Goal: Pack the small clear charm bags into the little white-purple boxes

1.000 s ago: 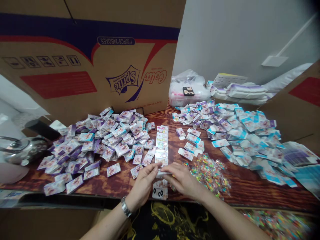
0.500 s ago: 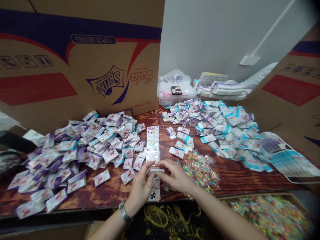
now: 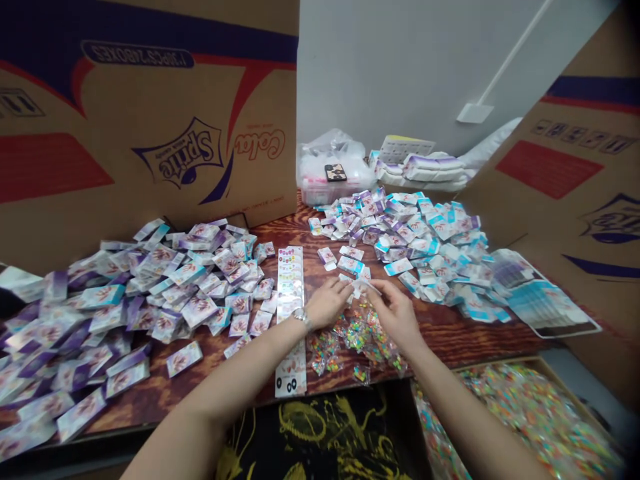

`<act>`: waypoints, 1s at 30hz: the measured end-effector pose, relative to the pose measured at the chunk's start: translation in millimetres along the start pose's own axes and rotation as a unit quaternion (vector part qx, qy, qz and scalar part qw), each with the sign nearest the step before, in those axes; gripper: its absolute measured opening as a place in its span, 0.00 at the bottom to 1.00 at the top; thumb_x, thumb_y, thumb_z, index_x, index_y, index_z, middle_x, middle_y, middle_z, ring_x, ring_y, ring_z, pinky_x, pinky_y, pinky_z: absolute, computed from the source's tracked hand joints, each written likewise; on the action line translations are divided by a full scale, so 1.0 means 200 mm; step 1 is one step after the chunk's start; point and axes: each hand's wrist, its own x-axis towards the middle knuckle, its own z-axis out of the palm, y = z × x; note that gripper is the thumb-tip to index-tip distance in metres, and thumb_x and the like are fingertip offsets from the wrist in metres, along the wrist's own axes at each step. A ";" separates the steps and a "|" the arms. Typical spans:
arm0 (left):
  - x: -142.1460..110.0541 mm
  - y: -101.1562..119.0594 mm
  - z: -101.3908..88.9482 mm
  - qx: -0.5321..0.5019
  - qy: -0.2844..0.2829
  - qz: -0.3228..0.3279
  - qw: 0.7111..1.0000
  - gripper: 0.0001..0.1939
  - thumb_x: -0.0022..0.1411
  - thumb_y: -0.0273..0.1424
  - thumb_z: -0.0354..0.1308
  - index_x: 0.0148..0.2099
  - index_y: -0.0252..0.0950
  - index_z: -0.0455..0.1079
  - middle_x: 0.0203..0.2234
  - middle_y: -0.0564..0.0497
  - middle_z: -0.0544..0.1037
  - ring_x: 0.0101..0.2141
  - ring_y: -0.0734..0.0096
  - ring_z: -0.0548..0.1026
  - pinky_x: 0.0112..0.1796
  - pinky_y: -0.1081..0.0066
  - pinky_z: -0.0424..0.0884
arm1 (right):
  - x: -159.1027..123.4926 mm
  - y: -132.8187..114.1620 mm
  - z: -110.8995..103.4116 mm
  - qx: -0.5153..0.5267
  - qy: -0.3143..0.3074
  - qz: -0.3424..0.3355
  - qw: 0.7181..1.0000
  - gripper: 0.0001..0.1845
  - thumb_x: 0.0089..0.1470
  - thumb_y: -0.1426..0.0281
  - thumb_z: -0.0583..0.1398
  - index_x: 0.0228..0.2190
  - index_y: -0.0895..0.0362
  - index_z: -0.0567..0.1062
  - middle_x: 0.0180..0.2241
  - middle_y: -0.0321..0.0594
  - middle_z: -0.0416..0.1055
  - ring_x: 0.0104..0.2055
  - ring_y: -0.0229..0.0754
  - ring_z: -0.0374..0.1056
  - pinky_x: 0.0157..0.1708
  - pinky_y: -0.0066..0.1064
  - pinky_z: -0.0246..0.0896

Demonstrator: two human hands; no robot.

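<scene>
My right hand pinches the white end of a small open carton between thumb and fingers. To its left, my left hand reaches across the strip with its fingers stretched out flat, at the near cartons; whether it touches one I cannot tell. Just below both hands lies a heap of clear sachets of colourful candy. A long printed sticker strip lies under my left forearm, which covers part of it. Other open cartons lie just beyond my fingers.
A large pile of closed cartons fills the left of the table; a pile of open ones lies at right. Fanned flat cartons are beside it. Big cardboard boxes stand behind. A box of candy sachets sits lower right.
Both hands have moved right from the sticker strip, where they held a small white piece, to the open cartons and candy. That piece no longer shows. My view has swung right.
</scene>
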 end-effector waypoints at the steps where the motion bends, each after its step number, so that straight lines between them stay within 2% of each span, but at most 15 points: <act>1: 0.04 -0.02 0.03 0.014 -0.023 0.020 0.999 0.15 0.62 0.29 0.51 0.52 0.35 0.63 0.49 0.44 0.70 0.52 0.60 0.63 0.49 0.61 0.62 | 0.00 0.00 -0.01 0.001 0.000 0.000 1.000 0.14 0.57 0.61 0.54 0.38 0.56 0.72 0.35 0.42 0.72 0.36 0.43 0.68 0.34 0.31 0.62; 4: 0.10 -0.06 0.10 0.062 -0.079 0.057 0.993 0.10 0.63 0.27 0.48 0.47 0.34 0.66 0.47 0.42 0.70 0.49 0.59 0.64 0.47 0.58 0.62 | -0.02 -0.02 -0.02 -0.022 -0.031 -0.044 0.998 0.12 0.58 0.62 0.54 0.38 0.55 0.73 0.37 0.42 0.71 0.39 0.44 0.67 0.38 0.32 0.61; 7: 0.12 -0.08 0.12 0.108 -0.106 0.069 0.986 0.11 0.65 0.26 0.45 0.46 0.33 0.66 0.46 0.40 0.69 0.46 0.59 0.65 0.44 0.58 0.62 | -0.04 -0.05 -0.02 -0.049 -0.101 -0.089 0.990 0.10 0.58 0.65 0.54 0.38 0.55 0.73 0.37 0.41 0.70 0.40 0.43 0.66 0.40 0.32 0.60; 10: 0.12 -0.09 0.11 0.142 -0.118 0.077 0.980 0.11 0.65 0.27 0.45 0.45 0.31 0.65 0.42 0.39 0.70 0.42 0.59 0.66 0.41 0.60 0.62 | -0.03 -0.04 -0.01 -0.084 -0.186 -0.098 0.974 0.10 0.59 0.66 0.53 0.36 0.55 0.73 0.34 0.40 0.71 0.37 0.42 0.67 0.38 0.31 0.60; 13: 0.11 -0.10 0.11 0.161 -0.123 0.094 0.975 0.10 0.64 0.27 0.45 0.43 0.31 0.65 0.38 0.40 0.71 0.41 0.58 0.67 0.41 0.60 0.62 | -0.01 0.01 -0.01 -0.158 -0.241 -0.099 0.952 0.10 0.59 0.68 0.52 0.35 0.56 0.73 0.34 0.41 0.72 0.37 0.43 0.67 0.38 0.32 0.59; 17: 0.08 -0.13 0.10 0.169 -0.119 0.114 0.972 0.10 0.65 0.26 0.45 0.46 0.32 0.64 0.40 0.40 0.71 0.43 0.59 0.66 0.44 0.59 0.60 | 0.01 0.09 0.05 -0.235 -0.305 -0.100 0.917 0.08 0.56 0.70 0.55 0.33 0.56 0.74 0.36 0.42 0.73 0.38 0.43 0.68 0.38 0.32 0.59; 20: 0.04 -0.16 0.09 0.169 -0.116 0.112 0.972 0.11 0.65 0.27 0.45 0.48 0.33 0.64 0.46 0.40 0.69 0.45 0.60 0.65 0.43 0.61 0.62 | 0.01 0.12 0.15 -0.259 -0.316 -0.105 0.907 0.06 0.52 0.73 0.57 0.31 0.57 0.74 0.40 0.46 0.72 0.43 0.46 0.66 0.43 0.35 0.57; 24: 0.01 -0.22 0.07 0.166 -0.113 0.082 0.976 0.11 0.65 0.27 0.44 0.48 0.33 0.63 0.55 0.37 0.61 0.48 0.57 0.64 0.38 0.64 0.66 | 0.06 0.12 0.25 -0.283 -0.306 -0.099 0.904 0.07 0.54 0.72 0.56 0.33 0.58 0.74 0.41 0.48 0.72 0.44 0.48 0.66 0.45 0.36 0.55; 30: 0.01 -0.29 0.03 0.131 -0.108 0.034 0.985 0.10 0.64 0.26 0.45 0.47 0.33 0.63 0.55 0.36 0.61 0.47 0.59 0.64 0.39 0.65 0.67 | 0.15 0.16 0.16 -0.283 -0.300 -0.068 0.909 0.10 0.58 0.68 0.52 0.35 0.57 0.72 0.32 0.43 0.73 0.35 0.43 0.68 0.35 0.29 0.55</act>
